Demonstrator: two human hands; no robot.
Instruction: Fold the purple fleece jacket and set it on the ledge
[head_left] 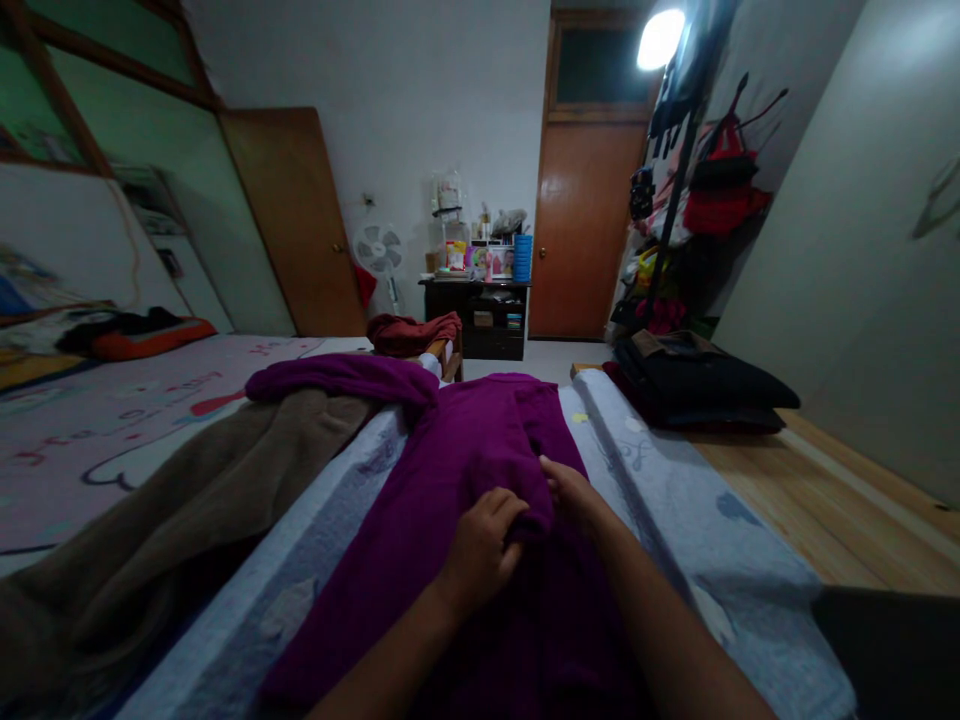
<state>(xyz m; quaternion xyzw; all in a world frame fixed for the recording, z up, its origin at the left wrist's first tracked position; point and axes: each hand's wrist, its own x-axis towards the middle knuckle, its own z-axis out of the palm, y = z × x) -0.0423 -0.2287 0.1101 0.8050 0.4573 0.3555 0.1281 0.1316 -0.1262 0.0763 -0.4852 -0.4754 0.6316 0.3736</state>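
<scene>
A purple garment (450, 450) lies spread lengthwise over the patterned cover in front of me, one sleeve stretched out to the left. Its other sleeve is brought in over the body, and both hands are at that sleeve's end. My left hand (487, 535) has its fingers curled round the cuff from the left. On the right edge of the same sleeve, my right hand (566, 490) pinches the fabric between thumb and fingers. Some of the right fingertips are hidden by the cloth.
Left of the garment lies a brown garment (247, 480) on the pink bedspread (150, 400). A reddish folded cloth (414, 333) sits beyond. At right, dark folded clothes (705, 385) are stacked on a wooden surface (787, 490). Farther back stand a fan (380, 250) and a black cabinet (499, 340).
</scene>
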